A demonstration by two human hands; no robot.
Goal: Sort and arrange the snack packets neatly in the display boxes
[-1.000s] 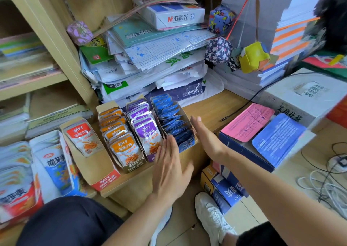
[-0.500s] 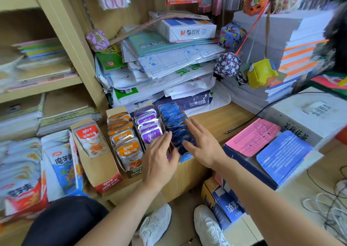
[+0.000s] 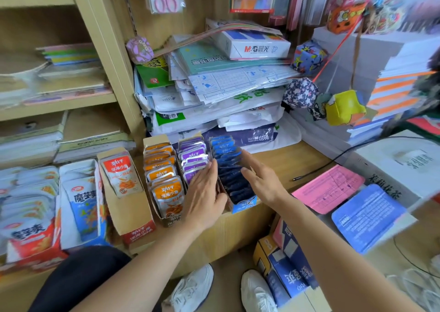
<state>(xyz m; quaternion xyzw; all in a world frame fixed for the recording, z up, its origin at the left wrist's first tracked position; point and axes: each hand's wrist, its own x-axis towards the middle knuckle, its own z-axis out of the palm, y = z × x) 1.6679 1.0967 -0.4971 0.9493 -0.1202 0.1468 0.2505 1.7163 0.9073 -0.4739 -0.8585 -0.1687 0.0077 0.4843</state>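
- Three display boxes stand side by side at the front edge of the table (image 3: 288,159): one filled with orange packets (image 3: 164,183), one with purple packets (image 3: 192,157), one with blue packets (image 3: 226,154).
- The left hand (image 3: 204,195) is flat, fingers straight and close together. It lies over the front purple packets and against the left wall of the blue box (image 3: 244,204).
- The right hand (image 3: 260,180) is also flat with straight fingers, and touches the right side of the blue row. Neither hand pinches a packet, and the blue row sits between the two palms.
- Left of the orange box, a fourth carton (image 3: 133,207) holds a red packet (image 3: 120,173) leaning at its back.
- Stacked paper goods (image 3: 226,92) rise behind the boxes.
- A pink card (image 3: 328,188) and a blue card (image 3: 366,216) lie to the right.
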